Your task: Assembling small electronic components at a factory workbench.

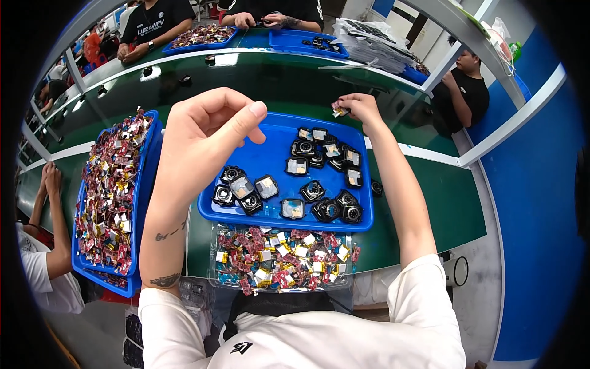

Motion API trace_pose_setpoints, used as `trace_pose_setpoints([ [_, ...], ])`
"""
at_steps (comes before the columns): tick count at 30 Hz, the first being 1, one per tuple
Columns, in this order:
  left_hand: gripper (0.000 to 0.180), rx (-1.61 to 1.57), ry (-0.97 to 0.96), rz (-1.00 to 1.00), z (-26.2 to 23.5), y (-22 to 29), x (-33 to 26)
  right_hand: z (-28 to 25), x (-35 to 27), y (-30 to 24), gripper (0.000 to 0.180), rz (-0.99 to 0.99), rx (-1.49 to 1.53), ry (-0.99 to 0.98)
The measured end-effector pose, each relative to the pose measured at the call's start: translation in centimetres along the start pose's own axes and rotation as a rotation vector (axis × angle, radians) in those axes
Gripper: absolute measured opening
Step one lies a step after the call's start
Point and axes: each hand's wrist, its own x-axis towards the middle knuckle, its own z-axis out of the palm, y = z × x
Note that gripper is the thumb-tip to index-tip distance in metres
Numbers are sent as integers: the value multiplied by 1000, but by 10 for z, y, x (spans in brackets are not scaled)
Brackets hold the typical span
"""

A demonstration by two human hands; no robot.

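My left hand [212, 123] is raised over the left part of a blue tray [276, 132]. Its fingers are curled in toward the thumb, and whatever they may hold is hidden. Beyond the tray's far right corner, my right hand [361, 109] pinches a small red circuit board with a battery [339, 109]. In the tray lie black smartwatch cases, some in a left group [246, 190], others on the right [332, 154]. Several show pale squares; others show round black backs. At the near side, a clear plastic tray [215, 261] holds a heap of red circuit boards with white-and-yellow batteries [283, 255].
A long blue bin [153, 154] heaped with similar boards stands at my left. Across the green conveyor [270, 77], people work beside blue trays [307, 42] and stacked plastic trays [372, 46]. A white metal frame [516, 132] rises at the right. One watch case [377, 187] lies outside the tray.
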Motion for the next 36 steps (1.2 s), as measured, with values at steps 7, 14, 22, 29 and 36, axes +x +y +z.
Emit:
trace_pose_setpoints([
  [7,29,50,-53,28,-2,4,0,-5,25,38,22,-93,-281,-129],
  [14,30,107,-27,82,1,-1,3,24,-97,-45,24,-703,-368,-339],
  [22,25,159,-104,47,5,-5,-1,52,-225,-49,18,-1059,-829,-711],
  [29,22,114,-243,27,12,-4,-4,35,-215,-53,8,-781,-96,-857],
  [36,13,228,-340,39,12,2,-8,25,-205,-96,29,-569,141,-606],
])
